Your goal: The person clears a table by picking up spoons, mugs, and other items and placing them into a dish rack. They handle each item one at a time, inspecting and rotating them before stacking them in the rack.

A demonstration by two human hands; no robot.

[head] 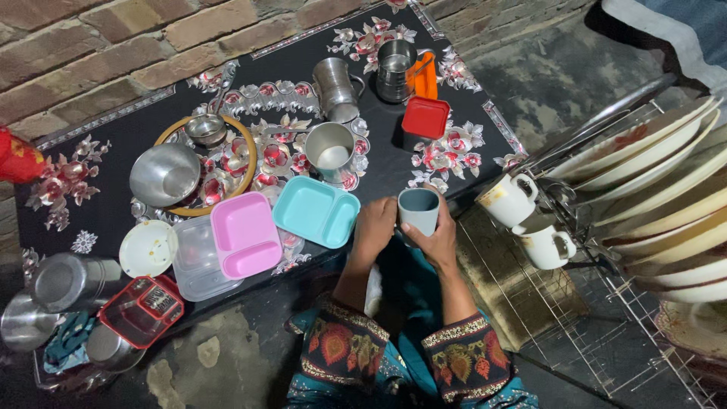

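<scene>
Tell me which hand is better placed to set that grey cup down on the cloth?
Probably the right hand: it wraps the grey cup from the side, while the left hand only touches its other side. The black cloth lies just ahead.

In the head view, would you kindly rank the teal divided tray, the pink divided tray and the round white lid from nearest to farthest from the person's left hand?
Measured from the left hand, which grips the grey cup:
1. Teal divided tray, just to the hand's left on the cloth.
2. Pink divided tray, next along to the left, lying partly over a clear container.
3. Round white lid, farthest, well to the left.

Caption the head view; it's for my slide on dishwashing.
Both hands, left and right, hold a grey cup above a floral cloth spread with dishes.
</scene>
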